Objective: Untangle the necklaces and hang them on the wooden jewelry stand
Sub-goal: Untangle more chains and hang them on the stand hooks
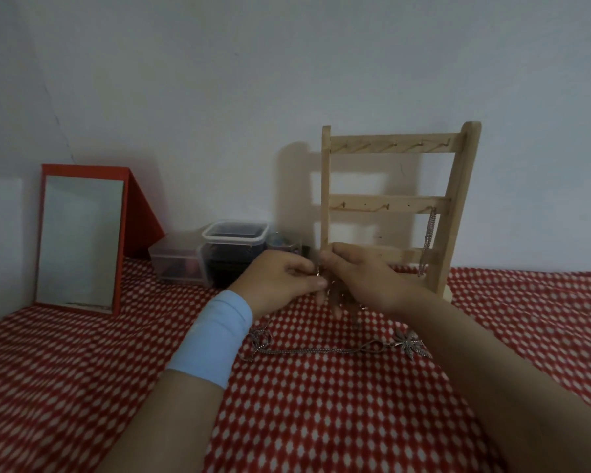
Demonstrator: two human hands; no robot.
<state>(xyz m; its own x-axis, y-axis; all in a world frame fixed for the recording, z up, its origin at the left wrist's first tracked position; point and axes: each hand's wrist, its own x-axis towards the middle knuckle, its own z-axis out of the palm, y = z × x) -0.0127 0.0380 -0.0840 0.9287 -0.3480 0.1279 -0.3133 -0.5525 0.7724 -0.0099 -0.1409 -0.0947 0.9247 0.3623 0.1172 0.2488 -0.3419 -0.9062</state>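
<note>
So both hands are busy. My left hand (280,281) and right hand (359,278) are knuckle to knuckle just above the cloth, fingers curled in tight. Each one is pinching a fine silver chain (321,275) between thumb and fingertips, with barely any gap between the two pinches. The links are too small and blurry to tell how knotted it is.

More chain trails down from there onto the red dotted cloth (321,421). A long strand (307,350) lies flat across it between my forearms. It has a bunched loop at the left end, by my blue wristband (212,339), and a leaf pendant (410,344) at the right end. I can't tell if that's one necklace or two.

Right behind my hands is the wooden stand (458,199), leaning back by the wall. It has three cross bars, and I count five hooks on the top one. One hung necklace (430,233) is already on it, dangling from the rightmost hook of the middle bar.

Containers are to the left of the stand, against the wall. There are two clear plastic ones touching each other. The taller lidded tub (234,233) holds something dark. The low box (178,261) holds something I can't make out. A small roundish thing (284,242) sits beside the tub, too blurry to name.

Further left there's one red-framed mirror (79,240) propped up.
</note>
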